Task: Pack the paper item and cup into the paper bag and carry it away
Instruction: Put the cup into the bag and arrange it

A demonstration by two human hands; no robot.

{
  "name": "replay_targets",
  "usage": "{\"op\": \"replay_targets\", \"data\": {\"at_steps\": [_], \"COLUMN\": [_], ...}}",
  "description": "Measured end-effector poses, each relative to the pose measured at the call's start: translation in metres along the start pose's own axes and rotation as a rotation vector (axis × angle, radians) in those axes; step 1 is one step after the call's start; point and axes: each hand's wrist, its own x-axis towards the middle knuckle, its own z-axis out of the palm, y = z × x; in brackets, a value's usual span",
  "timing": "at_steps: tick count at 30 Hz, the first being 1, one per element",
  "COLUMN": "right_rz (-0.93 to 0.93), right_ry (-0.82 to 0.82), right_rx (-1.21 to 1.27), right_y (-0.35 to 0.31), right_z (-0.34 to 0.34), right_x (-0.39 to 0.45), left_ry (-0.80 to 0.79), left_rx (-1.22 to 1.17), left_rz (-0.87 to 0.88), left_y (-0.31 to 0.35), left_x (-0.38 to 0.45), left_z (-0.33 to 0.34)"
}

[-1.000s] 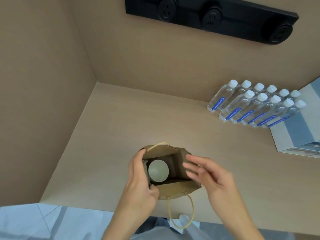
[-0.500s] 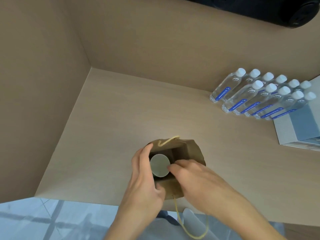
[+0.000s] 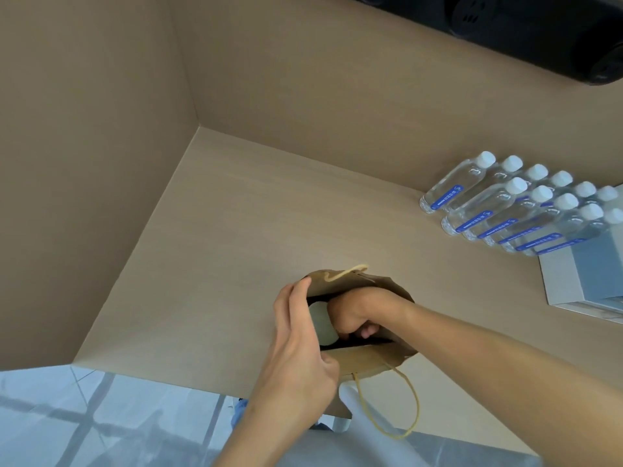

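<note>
Your right hand (image 3: 350, 311) is plunged into the bag (image 3: 367, 360), fingers curled at the pale cup (image 3: 322, 323) inside; whether that grip is closed on the cup or only nudging it, you cannot tell, since the bag's mouth hides the fingertips. Your left hand (image 3: 296, 345) pinches the bag's rim on the side nearest you and to the left of the right grip, thumb outside and fingers over the edge, holding the mouth open.

The bag stands near the front edge of the surface (image 3: 236, 251). One cord handle (image 3: 387, 409) dangles off that edge below your grips; the other lies across the far rim. The paper item is not visible; it may lie deeper in the bag.

Well off to the right of your grips stand rows of bottles (image 3: 512, 210) beside a box (image 3: 593, 274).

Risks, as a judgement: the bag sits close to the edge, so a downward push could tip it off. Pulling the right hand out fast could drag the cup over, or tear the paper rim.
</note>
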Motion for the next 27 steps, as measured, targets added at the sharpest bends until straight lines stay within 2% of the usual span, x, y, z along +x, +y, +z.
{"op": "replay_targets", "data": {"at_steps": [3,8,12,15,21,27], "right_rz": [-0.036,-0.099,-0.097,-0.088,-0.173,-0.207], "right_ry": [0.022,0.074,0.075,0.064,0.255,0.357], "right_rx": [-0.048,-0.317,-0.422,-0.324,-0.132,0.067], "right_y": [0.004,-0.001,-0.007,-0.004,-0.002,-0.005], "right_z": [0.004,0.002,-0.006,-0.016,-0.003,0.024], "right_x": [0.0,-0.016,-0.041,-0.057,-0.054,-0.024], "left_ry": [-0.002,-0.005,-0.003,-0.001,0.005,-0.007], "left_rx": [-0.02,-0.025,-0.028,-0.023,-0.011,0.008], "left_rz": [0.001,0.028,0.044,0.047,0.073,0.094], "left_y": [0.003,0.005,0.0,-0.002,-0.005,-0.008], "left_x": [0.001,0.001,0.001,0.004,0.007,0.011], "left_z": [-0.002,0.0,0.002,0.004,0.006,0.009]}}
